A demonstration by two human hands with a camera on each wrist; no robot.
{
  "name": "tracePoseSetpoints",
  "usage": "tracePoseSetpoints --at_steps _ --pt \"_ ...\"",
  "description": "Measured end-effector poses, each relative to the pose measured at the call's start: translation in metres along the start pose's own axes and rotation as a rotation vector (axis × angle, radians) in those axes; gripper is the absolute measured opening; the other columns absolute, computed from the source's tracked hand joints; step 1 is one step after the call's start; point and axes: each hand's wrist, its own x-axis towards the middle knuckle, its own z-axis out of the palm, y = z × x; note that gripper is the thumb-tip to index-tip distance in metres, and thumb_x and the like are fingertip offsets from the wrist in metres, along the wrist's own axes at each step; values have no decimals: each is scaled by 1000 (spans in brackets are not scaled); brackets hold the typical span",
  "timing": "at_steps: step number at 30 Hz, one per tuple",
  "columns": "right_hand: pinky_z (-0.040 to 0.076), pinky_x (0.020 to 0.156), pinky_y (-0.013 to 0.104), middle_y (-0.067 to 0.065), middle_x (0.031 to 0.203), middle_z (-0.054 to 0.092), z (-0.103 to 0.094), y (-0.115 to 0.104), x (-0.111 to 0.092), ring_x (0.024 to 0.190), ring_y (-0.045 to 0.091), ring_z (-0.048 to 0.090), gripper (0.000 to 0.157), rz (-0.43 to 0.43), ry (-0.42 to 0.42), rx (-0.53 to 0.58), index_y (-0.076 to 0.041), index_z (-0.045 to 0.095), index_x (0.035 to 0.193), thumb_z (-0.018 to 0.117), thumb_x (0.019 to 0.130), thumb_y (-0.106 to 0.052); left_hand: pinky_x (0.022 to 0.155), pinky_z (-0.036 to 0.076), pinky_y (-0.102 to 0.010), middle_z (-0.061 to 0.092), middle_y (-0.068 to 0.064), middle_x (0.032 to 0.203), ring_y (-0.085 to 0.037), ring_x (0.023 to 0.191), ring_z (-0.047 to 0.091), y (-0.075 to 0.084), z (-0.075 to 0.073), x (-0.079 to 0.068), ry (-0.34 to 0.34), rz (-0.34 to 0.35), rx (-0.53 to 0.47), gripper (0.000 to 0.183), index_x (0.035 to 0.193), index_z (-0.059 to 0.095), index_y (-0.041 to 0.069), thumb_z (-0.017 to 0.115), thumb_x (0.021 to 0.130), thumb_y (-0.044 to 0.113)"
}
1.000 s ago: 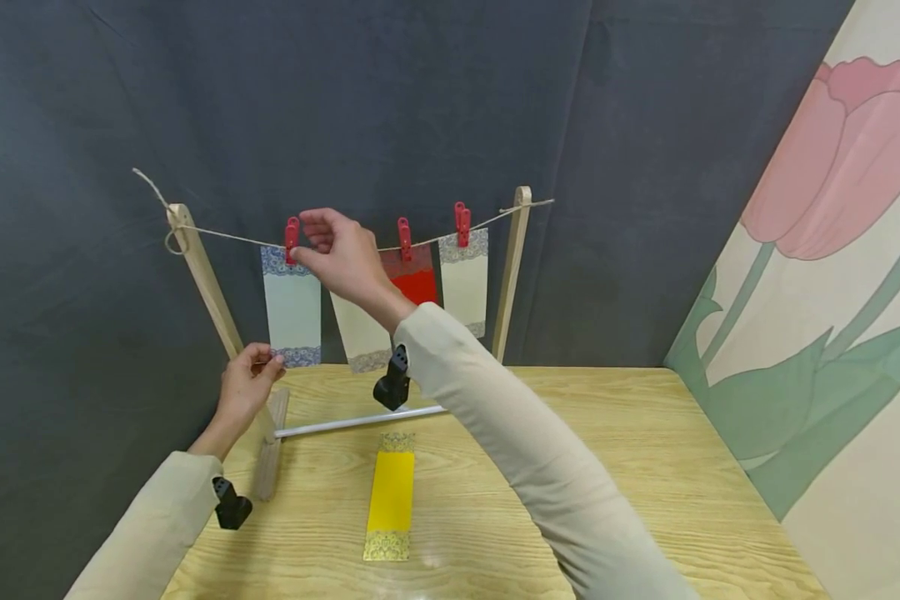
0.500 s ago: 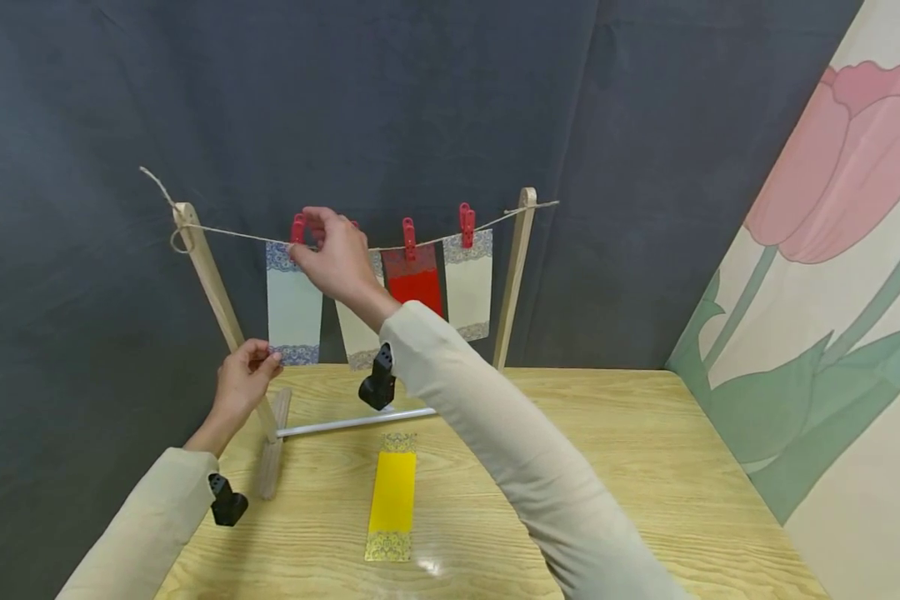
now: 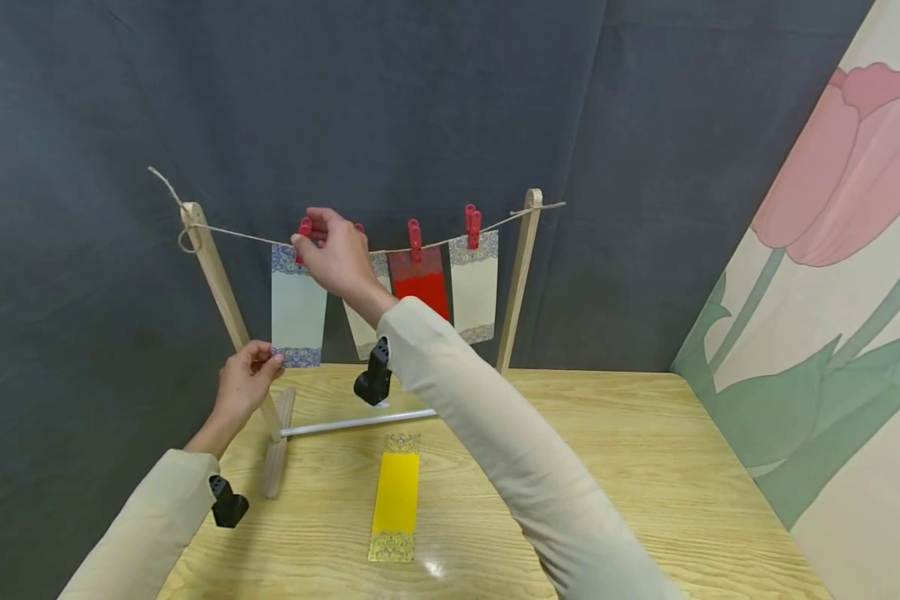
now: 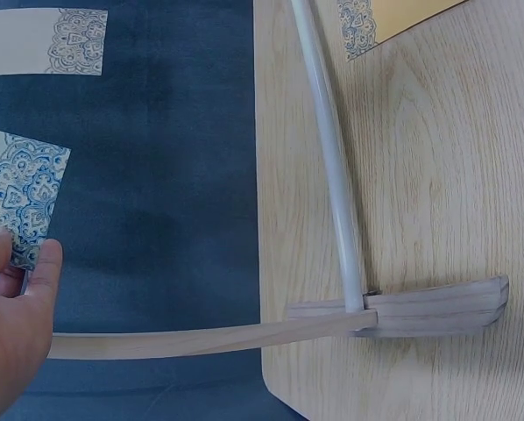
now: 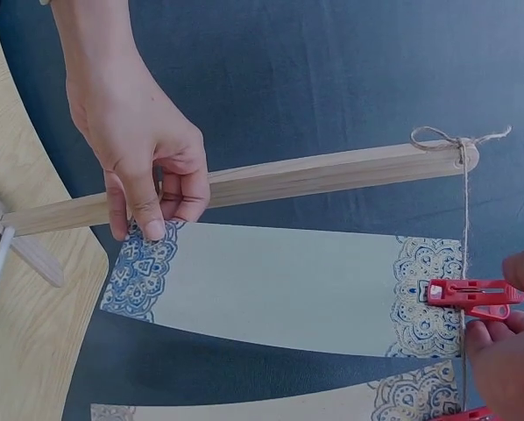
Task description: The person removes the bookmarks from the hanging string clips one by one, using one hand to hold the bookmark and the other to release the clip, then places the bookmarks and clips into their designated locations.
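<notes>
A pale blue card (image 3: 297, 308) with blue lace-patterned ends hangs at the left of a string (image 3: 243, 237). My left hand (image 3: 242, 383) pinches its lower left corner between thumb and fingers. At the card's top edge, a red clothespin (image 5: 472, 294) sits over the string and the patterned end. My right hand (image 3: 341, 258) has thumb and fingers on either side of the clothespin's handles. In the head view this hand partly covers the clothespin and a cream card (image 3: 360, 329) hanging behind it.
A red card (image 3: 423, 287) and another cream card (image 3: 474, 292) hang further right from red clothespins. Wooden posts (image 3: 521, 275) hold the string, joined low down by a white bar (image 3: 360, 422). A yellow card (image 3: 396, 492) lies on the wooden table (image 3: 607, 467).
My right hand's fingers have come down and closed in around the clothespin at the pale blue card. My left hand keeps its pinch on the lower corner. The view has shifted slightly.
</notes>
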Motion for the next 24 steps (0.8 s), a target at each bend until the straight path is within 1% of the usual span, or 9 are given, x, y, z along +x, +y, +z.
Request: tracePoseSetpoints --at_steps 8,11,14,19,24 --pt "45 86 12 4 119 65 1 2 3 105 8 61 36 -16 58 46 -4 58 131 61 97 -17 68 50 -11 58 -21 96 7 74 54 0 0 3 1 7 -5 13 104 57 -10 57 97 1" --pt "46 84 12 2 115 66 1 2 4 102 7 62 33 -6 74 72 -6 60 128 62 97 -17 68 50 -11 58 -21 97 7 74 53 1 0 3 2 3 -6 13 105 57 -10 57 97 1" --pt "47 82 13 1 110 67 1 3 4 98 6 62 31 17 83 125 -7 63 124 65 95 -16 69 50 -11 57 -20 98 6 74 53 2 -1 2 -3 -12 -8 15 106 56 -10 56 98 2" --pt "48 79 15 0 105 66 0 3 3 95 7 62 29 48 72 192 -6 64 121 66 94 -15 70 50 -12 56 -20 99 7 75 53 4 -2 0 -11 -36 -21 16 109 56 -10 56 98 2" --pt "48 79 14 1 104 66 -2 2 5 93 8 61 27 53 64 204 -5 65 119 67 93 -14 70 51 -13 56 -20 99 8 75 53 5 -3 0 -8 -28 -5 16 108 56 -9 56 98 3"
